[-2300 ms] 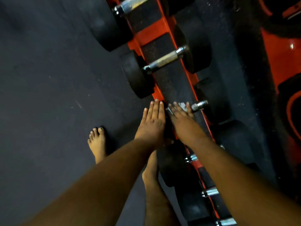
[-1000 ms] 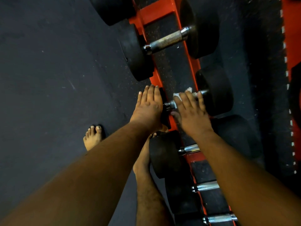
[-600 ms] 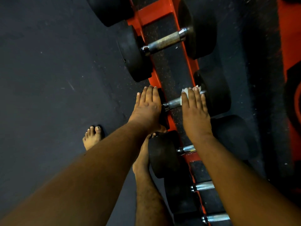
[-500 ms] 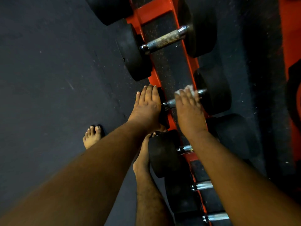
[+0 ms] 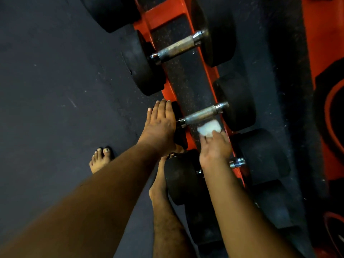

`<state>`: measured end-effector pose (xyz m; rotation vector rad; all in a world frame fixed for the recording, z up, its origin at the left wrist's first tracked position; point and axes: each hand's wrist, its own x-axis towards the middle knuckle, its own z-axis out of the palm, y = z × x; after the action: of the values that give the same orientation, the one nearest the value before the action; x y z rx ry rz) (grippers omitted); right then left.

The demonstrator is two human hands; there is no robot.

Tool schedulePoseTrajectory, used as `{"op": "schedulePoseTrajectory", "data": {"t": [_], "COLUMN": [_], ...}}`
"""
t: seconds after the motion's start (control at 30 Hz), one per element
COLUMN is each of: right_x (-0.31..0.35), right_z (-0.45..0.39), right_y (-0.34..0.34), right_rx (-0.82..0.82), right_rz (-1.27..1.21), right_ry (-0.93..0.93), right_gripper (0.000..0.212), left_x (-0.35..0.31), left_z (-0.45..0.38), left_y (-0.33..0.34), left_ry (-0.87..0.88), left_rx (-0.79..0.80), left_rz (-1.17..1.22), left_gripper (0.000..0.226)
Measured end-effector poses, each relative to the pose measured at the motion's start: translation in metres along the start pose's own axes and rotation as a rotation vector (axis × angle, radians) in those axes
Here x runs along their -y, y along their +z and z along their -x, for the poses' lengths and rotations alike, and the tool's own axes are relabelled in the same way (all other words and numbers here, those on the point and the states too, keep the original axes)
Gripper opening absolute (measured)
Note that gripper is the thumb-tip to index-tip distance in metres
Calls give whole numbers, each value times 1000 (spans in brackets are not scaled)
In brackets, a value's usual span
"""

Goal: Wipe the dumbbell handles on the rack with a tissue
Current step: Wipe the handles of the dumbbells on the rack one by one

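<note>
A row of black dumbbells lies across an orange rack [image 5: 163, 13]. My left hand [image 5: 160, 125] rests flat, fingers straight, on the near black head of the middle dumbbell. That dumbbell's metal handle [image 5: 203, 113] is bare and fully in sight. My right hand [image 5: 216, 148] is turned palm up just below the handle and pinches a folded white tissue [image 5: 209, 128] at its fingertips. The tissue sits slightly off the handle, over the rack's dark bed. A larger dumbbell handle [image 5: 178, 46] lies farther up the rack. The handle [image 5: 237, 162] of the nearer dumbbell is mostly hidden by my right wrist.
Dark rubber floor [image 5: 55, 90] spreads to the left, where my bare feet [image 5: 100, 160] stand close to the rack. More black dumbbell heads [image 5: 260, 155] line the rack's far side. Orange and black gear [image 5: 327, 53] fills the right edge.
My right hand has come off the middle handle, pulled back toward me and turned palm up with the tissue. The handle is now uncovered. My left hand has stayed on the dumbbell head.
</note>
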<state>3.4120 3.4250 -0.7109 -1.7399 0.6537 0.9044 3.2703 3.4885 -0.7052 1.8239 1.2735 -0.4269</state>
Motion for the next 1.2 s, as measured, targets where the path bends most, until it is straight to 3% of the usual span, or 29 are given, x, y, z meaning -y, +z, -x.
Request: {"op": "schedulePoseTrajectory", "data": {"t": [0.17,0.33,0.43,0.53,0.67,0.8,0.87,1.03,1.2], "right_x": [31,34,33,36,25,23,26,1,28], "right_z": [-10,5,2,-5,-4,-4,-12,-3,-12], "right_y": [57,54,51,63,56,54,62,56,55], "right_rx": [122,142,84,203,181,164,180,222,284], "right_rz": [-113,-51,-46,-27,18,-36,-84,91,-116], "right_ry": [109,93,87,128,143,154,142,175,118], "right_gripper": [8,2,9,18,7,8,19,11,18], "left_x": [-2,-3,-3,-2,-3,-3,-3,-5,-3], "left_z": [1,0,-1,0,1,0,1,1,1], "left_y": [-2,-1,1,0,0,2,1,-1,-1], "left_ry": [-17,-30,-27,-32,-21,-23,-21,-22,-29], "left_rx": [2,-3,-10,-1,-10,-22,-16,3,5], "left_rz": [7,2,5,2,-2,-6,-6,5,12], "left_gripper": [157,157,158,158,157,158,158,158,158]}}
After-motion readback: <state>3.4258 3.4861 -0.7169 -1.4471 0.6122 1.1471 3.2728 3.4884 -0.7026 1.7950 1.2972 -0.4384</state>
